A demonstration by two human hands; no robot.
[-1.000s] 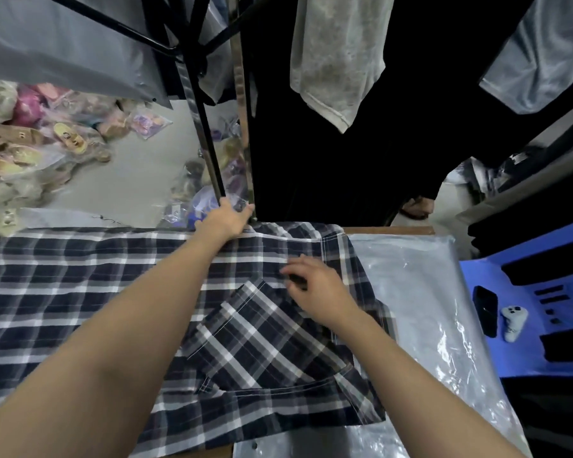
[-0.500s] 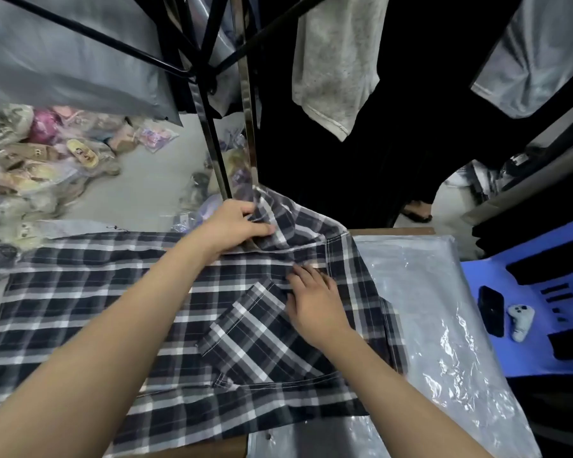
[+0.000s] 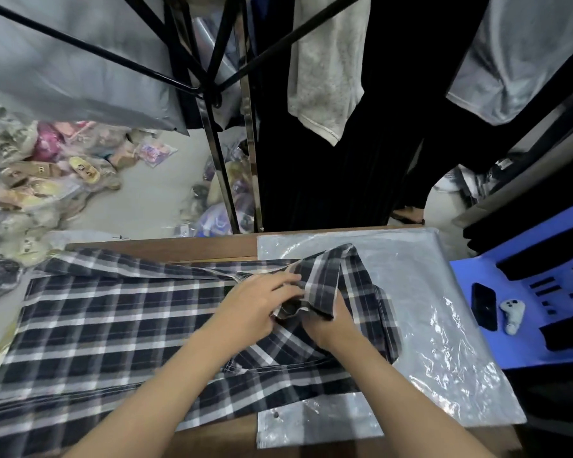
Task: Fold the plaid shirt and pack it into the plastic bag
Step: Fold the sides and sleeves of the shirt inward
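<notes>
The plaid shirt [image 3: 113, 325] lies spread on the wooden table [image 3: 179, 249]. Most of its body extends to the left of both hands. Its right-hand portion overlaps the clear plastic bag [image 3: 427, 292], which lies flat on the table to the right of the fingers.

Left hand [image 3: 255, 305]: the fingers [image 3: 285, 282] are curled and pinch a raised fold of shirt fabric. The fold stands up from the table and drapes rightward from the fingertips, over the other hand.

Right hand [image 3: 334, 325]: it is positioned just beside the left hand, touching the shirt. Its fingers are hidden beneath the draped fold, so whether they are spread or gripping cannot be told. Only the back of the hand and the wrist are visible.

A stitched hem edge of the shirt runs below both wrists, on the near side of the fingers.

Well to the right of the fingers, beyond the bag, stands a blue plastic stool [image 3: 543, 342]. It carries a black phone [image 3: 484, 305] and, just beside it, a small pale controller [image 3: 511, 314].

Beyond the fingers, past the far table edge, stands a black metal rack [image 3: 212, 94] with a pale garment [image 3: 325, 77] hanging to its right. Far left of the fingers, bagged goods [image 3: 47, 180] are heaped on the floor.
</notes>
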